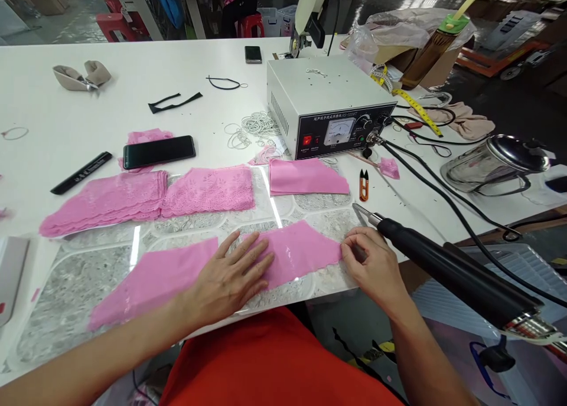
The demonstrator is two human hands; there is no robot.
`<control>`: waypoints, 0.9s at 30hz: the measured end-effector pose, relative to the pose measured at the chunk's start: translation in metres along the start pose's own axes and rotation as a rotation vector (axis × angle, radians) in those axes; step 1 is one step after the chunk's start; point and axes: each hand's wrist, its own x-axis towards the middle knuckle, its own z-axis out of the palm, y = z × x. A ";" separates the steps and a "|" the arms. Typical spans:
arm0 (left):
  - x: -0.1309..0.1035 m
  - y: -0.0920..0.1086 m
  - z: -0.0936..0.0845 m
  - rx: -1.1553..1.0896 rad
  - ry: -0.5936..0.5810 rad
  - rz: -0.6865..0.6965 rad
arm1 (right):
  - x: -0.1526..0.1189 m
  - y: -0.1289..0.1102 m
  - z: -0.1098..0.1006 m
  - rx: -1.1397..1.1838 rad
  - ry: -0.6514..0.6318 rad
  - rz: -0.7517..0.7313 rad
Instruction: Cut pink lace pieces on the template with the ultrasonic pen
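A pink fabric piece (296, 252) lies flat on the grey stone-patterned mat (62, 300). My left hand (234, 270) rests on its left part with fingers spread. At the narrow right tip, my right hand (372, 264) pinches the fabric between thumb and finger. A second pink fabric piece (159, 276) lies to the left, partly under my left hand and forearm. Behind are two stacks of pink lace pieces, a left stack (115, 199) and a middle stack (212, 187), and a smooth pink stack (305, 177). A black welding handpiece (443, 270) points its metal tip toward my right hand.
A grey ultrasonic welder box (332, 105) stands behind, its black cables (460, 211) trailing right. Orange thread snips (364, 185), a phone (159, 152), a black marker (82, 173) and a glass jug (491, 164) lie or stand around. The table's front edge is close to my body.
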 end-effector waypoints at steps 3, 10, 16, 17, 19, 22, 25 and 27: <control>0.011 -0.002 -0.002 0.001 -0.017 0.031 | -0.001 0.000 0.002 -0.004 0.005 0.016; 0.033 -0.015 0.008 -0.052 -0.141 0.122 | -0.005 0.004 0.004 -0.015 0.050 -0.022; 0.026 -0.016 0.012 -0.059 -0.130 0.075 | -0.008 0.007 0.005 -0.030 0.075 -0.053; 0.026 -0.015 0.011 -0.065 -0.134 0.070 | -0.008 0.006 0.004 -0.027 0.073 -0.053; 0.029 -0.015 0.009 -0.069 -0.131 0.078 | -0.009 0.005 0.002 -0.012 0.074 -0.056; 0.040 -0.017 0.005 -0.081 -0.123 0.123 | -0.019 0.006 -0.004 0.022 0.121 -0.035; 0.058 -0.020 0.005 -0.122 -0.138 0.229 | -0.040 0.013 -0.007 0.093 0.234 0.118; 0.071 -0.022 0.009 -0.151 -0.163 0.306 | -0.053 0.019 -0.007 0.186 0.323 0.263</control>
